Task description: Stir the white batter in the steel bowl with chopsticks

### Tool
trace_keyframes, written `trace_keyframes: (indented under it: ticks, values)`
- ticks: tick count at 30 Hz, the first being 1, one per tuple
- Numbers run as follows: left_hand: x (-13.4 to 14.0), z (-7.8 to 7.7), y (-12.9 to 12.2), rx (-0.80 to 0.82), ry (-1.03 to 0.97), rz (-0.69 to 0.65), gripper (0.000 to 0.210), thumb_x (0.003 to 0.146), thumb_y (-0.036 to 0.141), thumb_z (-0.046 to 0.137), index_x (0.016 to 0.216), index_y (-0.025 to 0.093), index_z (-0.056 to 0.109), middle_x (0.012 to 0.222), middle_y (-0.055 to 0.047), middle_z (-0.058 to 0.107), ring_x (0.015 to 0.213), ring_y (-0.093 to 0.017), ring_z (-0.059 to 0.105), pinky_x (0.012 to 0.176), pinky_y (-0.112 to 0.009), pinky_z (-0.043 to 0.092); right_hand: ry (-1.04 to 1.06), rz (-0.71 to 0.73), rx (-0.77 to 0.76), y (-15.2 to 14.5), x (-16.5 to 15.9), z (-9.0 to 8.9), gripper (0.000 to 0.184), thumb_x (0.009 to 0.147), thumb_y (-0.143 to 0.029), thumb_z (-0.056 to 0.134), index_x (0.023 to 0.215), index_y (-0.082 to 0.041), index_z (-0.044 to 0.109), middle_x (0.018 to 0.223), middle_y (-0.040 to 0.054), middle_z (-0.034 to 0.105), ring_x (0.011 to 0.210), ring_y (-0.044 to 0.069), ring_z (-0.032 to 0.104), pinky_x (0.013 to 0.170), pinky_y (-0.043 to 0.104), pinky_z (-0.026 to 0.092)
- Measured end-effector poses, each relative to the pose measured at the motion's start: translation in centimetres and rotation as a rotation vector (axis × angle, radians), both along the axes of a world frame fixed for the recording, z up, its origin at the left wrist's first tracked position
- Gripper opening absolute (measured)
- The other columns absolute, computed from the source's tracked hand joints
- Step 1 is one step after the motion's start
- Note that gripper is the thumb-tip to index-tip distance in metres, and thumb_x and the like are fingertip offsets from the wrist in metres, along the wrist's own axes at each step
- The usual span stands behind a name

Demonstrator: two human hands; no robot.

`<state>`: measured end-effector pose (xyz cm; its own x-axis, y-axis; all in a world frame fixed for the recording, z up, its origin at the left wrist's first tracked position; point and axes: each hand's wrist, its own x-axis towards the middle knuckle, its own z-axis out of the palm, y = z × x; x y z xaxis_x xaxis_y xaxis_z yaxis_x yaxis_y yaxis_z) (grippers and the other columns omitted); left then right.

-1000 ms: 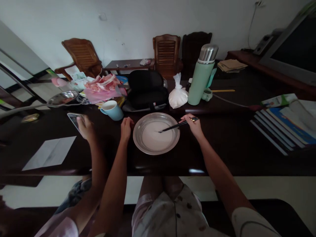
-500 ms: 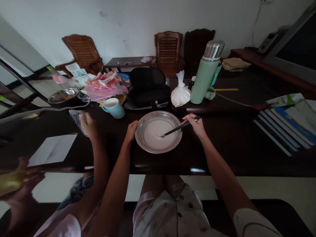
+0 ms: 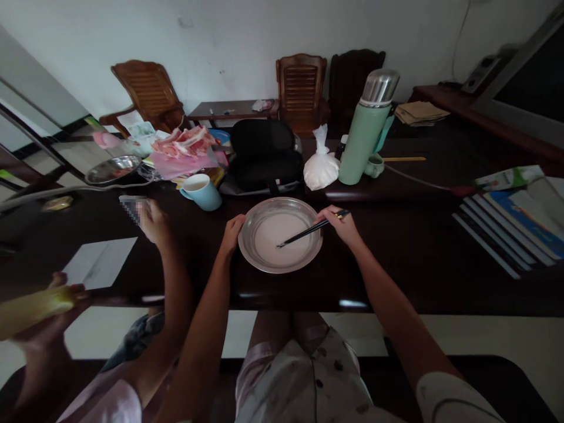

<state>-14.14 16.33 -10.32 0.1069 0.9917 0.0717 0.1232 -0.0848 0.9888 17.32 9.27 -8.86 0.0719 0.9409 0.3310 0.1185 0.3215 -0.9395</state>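
While the left hand [image 3: 232,232] is holding the left side of the metal bowl [image 3: 280,269], its fingers curling at the rim, the right hand [image 3: 341,223] is gripping dark chopsticks [image 3: 304,234] in closed fingers, with their tips reaching into the pale liquid [image 3: 273,229] near the middle. The bowl is sitting close to the front edge of the dark table [image 3: 396,252], directly before the person. Behind it, a light-blue mug [image 3: 205,197] is standing to the left, while a tied bag of white powder [image 3: 321,171] and a tilted-looking green flask [image 3: 362,144] are occupying the right.
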Motion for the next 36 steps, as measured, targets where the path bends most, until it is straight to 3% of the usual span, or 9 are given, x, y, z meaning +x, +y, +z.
trace_keyframes:
  ticks: [4,7,10,16,20,23,26,30,36]
  values:
    - [0.1,0.2,-0.1,0.002,0.012,0.012,0.034,0.082,0.030,0.055,0.055,0.015,0.040,0.058,0.001,0.035,0.058,-0.010,0.030,0.054,-0.022,0.029,-0.042,-0.039,0.052,0.2,-0.1,-0.1,0.037,0.084,-0.057,0.059,0.085,-0.022,0.070,0.079,0.0039,0.076,0.081,0.021,0.071,0.080,0.036,0.054]
    - [0.1,0.3,-0.1,0.008,0.016,0.014,0.034,0.081,0.032,0.055,0.055,0.015,0.041,0.057,0.001,0.035,0.058,-0.010,0.030,0.053,-0.022,0.029,0.011,-0.130,0.058,0.1,0.5,0.3,0.037,0.084,-0.058,0.057,0.081,-0.022,0.068,0.070,0.0025,0.074,0.071,0.020,0.071,0.076,0.035,0.054]
    - [0.0,0.2,0.0,0.010,0.014,0.003,0.034,0.080,0.034,0.055,0.055,0.015,0.042,0.058,0.001,0.036,0.058,-0.010,0.030,0.053,-0.022,0.029,0.035,-0.088,0.042,-0.1,0.4,0.5,0.037,0.085,-0.058,0.057,0.080,-0.022,0.068,0.063,0.0012,0.072,0.062,0.019,0.069,0.069,0.034,0.053]
    - [-0.1,0.0,0.0,0.024,0.019,0.000,0.035,0.080,0.035,0.055,0.055,0.015,0.041,0.058,0.000,0.036,0.059,-0.011,0.030,0.053,-0.022,0.029,-0.109,-0.040,0.108,0.1,-0.4,-0.3,0.033,0.086,-0.054,0.057,0.089,-0.024,0.072,0.081,0.0032,0.076,0.084,0.022,0.070,0.086,0.038,0.051]
    - [0.0,0.1,-0.1,0.033,0.023,-0.012,0.034,0.081,0.035,0.055,0.056,0.015,0.042,0.058,0.000,0.036,0.059,-0.011,0.031,0.054,-0.023,0.030,-0.016,-0.165,0.074,0.2,0.6,-0.1,0.036,0.087,-0.056,0.056,0.083,-0.023,0.069,0.069,0.0021,0.074,0.071,0.020,0.069,0.078,0.037,0.052]
    - [0.0,0.1,-0.1,0.045,0.025,-0.016,0.035,0.080,0.037,0.055,0.056,0.015,0.040,0.059,0.001,0.035,0.059,-0.011,0.030,0.054,-0.022,0.029,0.025,-0.106,0.042,0.0,0.5,0.1,0.038,0.086,-0.057,0.056,0.078,-0.022,0.068,0.063,0.0013,0.072,0.062,0.019,0.068,0.070,0.035,0.052]
    - [-0.1,-0.1,0.0,0.054,0.027,-0.024,0.036,0.079,0.040,0.055,0.057,0.016,0.039,0.059,0.001,0.034,0.058,-0.010,0.030,0.053,-0.022,0.029,-0.061,-0.031,0.084,0.0,-0.2,-0.1,0.037,0.087,-0.056,0.056,0.082,-0.022,0.071,0.071,0.0027,0.074,0.073,0.020,0.069,0.075,0.035,0.052]
    - [-0.2,-0.3,0.2,0.062,0.036,-0.029,0.038,0.077,0.043,0.055,0.057,0.016,0.039,0.058,0.002,0.033,0.058,-0.009,0.029,0.053,-0.021,0.029,-0.152,-0.103,0.164,0.2,-0.1,-0.4,0.034,0.088,-0.052,0.056,0.084,-0.023,0.073,0.079,0.0031,0.076,0.086,0.022,0.067,0.084,0.037,0.050]
    - [-0.2,-0.4,0.3,0.052,0.037,-0.019,0.037,0.076,0.044,0.055,0.057,0.016,0.040,0.059,0.002,0.034,0.057,-0.009,0.031,0.052,-0.021,0.028,0.032,-0.077,0.052,0.2,0.7,-0.3,0.035,0.088,-0.053,0.056,0.077,-0.022,0.069,0.065,0.0012,0.072,0.066,0.019,0.068,0.071,0.035,0.052]
